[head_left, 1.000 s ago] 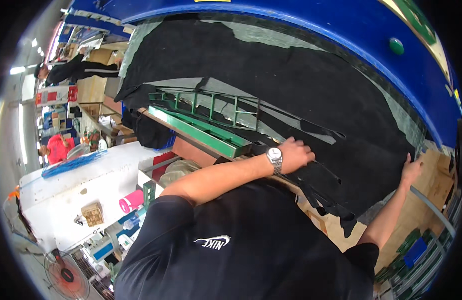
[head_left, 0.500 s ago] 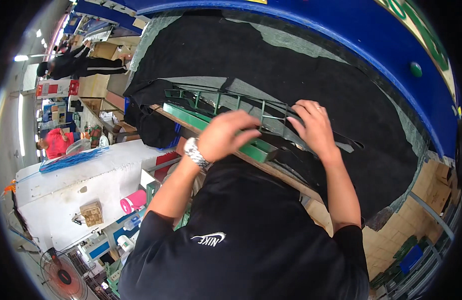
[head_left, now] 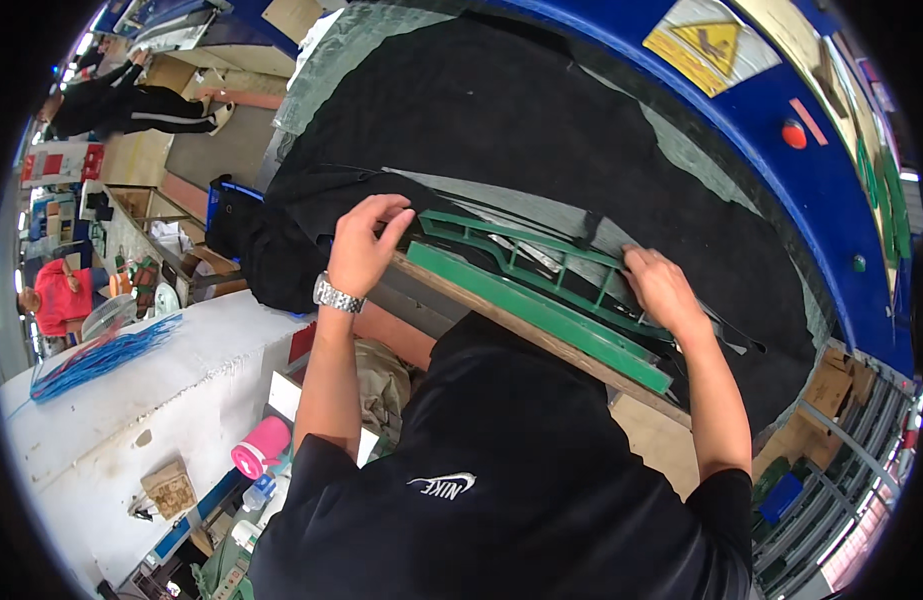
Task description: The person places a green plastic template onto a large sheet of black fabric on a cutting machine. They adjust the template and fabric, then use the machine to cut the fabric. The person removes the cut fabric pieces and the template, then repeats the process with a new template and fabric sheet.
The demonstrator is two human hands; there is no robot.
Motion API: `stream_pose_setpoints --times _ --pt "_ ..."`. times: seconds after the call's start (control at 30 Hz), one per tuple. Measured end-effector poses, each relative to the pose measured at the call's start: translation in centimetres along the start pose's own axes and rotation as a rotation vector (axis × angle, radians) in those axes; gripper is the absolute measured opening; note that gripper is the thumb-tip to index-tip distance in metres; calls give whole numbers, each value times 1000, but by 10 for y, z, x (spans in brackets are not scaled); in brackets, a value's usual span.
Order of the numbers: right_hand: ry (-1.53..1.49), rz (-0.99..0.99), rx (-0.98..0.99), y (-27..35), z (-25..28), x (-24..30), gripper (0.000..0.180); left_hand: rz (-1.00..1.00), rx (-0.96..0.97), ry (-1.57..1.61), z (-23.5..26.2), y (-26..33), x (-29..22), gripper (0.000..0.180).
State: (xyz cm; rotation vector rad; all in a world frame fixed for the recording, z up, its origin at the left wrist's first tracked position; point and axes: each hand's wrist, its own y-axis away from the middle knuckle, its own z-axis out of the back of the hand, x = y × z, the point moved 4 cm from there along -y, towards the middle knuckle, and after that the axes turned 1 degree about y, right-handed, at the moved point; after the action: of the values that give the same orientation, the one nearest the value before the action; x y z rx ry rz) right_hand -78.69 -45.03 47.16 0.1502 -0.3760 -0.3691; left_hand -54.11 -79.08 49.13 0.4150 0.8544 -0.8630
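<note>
showing left grip [head_left: 361, 245] half curled at the left end of a green ladder-like frame [head_left: 513, 255], with thumb and fingertips slightly parted; cannot tell whether closed on that end or only beside it. showing right grip [head_left: 663, 287] bent over the right end of the same frame, with fingertips by the far rail; cannot tell whether pinching it. wearing a silver watch [head_left: 339, 296] on the left wrist.

finding the frame near the front edge of the tabletop [head_left: 303, 105], slanting from far left to near right, partly over a long pale gap in a black sheet [head_left: 481, 100] spread wide across the surface. noting a long green bar [head_left: 541, 320] just nearer than the frame, set along a wooden strip [head_left: 611, 380].

seeing beyond the sheet a blue beam [head_left: 831, 235] with a red button [head_left: 793, 134] and a yellow sign [head_left: 711, 45]. seeing at left a white table [head_left: 81, 430] with blue strands [head_left: 106, 355] and a small box [head_left: 168, 490], near a pink roll [head_left: 261, 445]. spotting at far left a person in black [head_left: 131, 105] and, nearer, a person in red [head_left: 61, 298].
</note>
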Motion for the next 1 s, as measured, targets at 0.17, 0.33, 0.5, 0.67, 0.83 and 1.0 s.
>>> stream_pose_setpoints --times 0.17,0.33,0.5,0.67,0.83,1.0 --pt "-143 -112 98 8 30 35 30 54 -89 16 41 -15 56 20" --pt "-444 -201 217 -6 71 63 36 19 -205 -12 51 -35 70 26" --pt "-448 -209 39 1 125 51 30 -167 -77 -331 48 -51 64 43" --pt "-552 -206 -158 -6 147 11 34 -257 272 -671 3 -44 56 65" --pt "-401 -126 -360 -76 83 5 28 -164 478 -724 0 -32 83 31" --pt "-92 215 -519 -122 11 7 21 -136 539 -294 35 -28 85 11"
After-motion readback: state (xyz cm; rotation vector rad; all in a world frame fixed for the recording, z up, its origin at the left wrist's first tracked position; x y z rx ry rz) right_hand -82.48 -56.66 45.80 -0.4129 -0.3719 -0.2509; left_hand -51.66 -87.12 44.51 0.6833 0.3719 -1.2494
